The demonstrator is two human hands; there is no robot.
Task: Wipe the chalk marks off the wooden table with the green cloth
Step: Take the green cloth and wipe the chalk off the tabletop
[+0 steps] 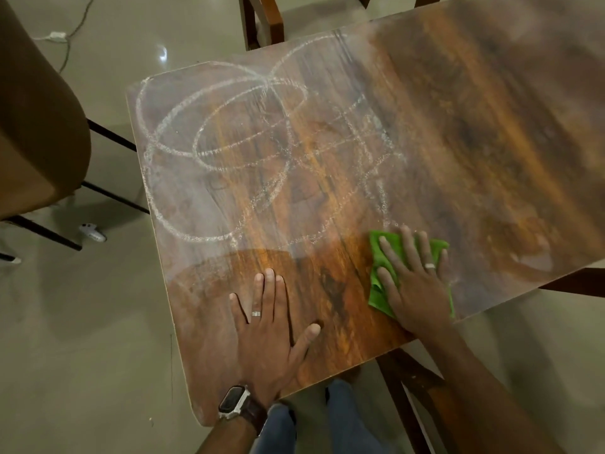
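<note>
Two hands: both lie flat on the wooden table (458, 142), seen from the head camera.
Left hand (268, 326): fingers straight and spread, palm down on bare wood near the near edge, holding nothing. It has a ring on one finger and a watch (234, 403) on the wrist.
Right hand (414, 276): fingers straight and spread, pressing down on the green cloth (379, 253). It has a ring too.
Green cloth: flat on the table close to the near right corner, mostly under the right hand.
Chalk marks (229, 149): white loops and lines over the left and middle of the table, reaching the far left corner. They look smudged nearer the cloth.
Chair (36, 126): brown, beside the left edge.
Floor (82, 322): pale and shiny.
</note>
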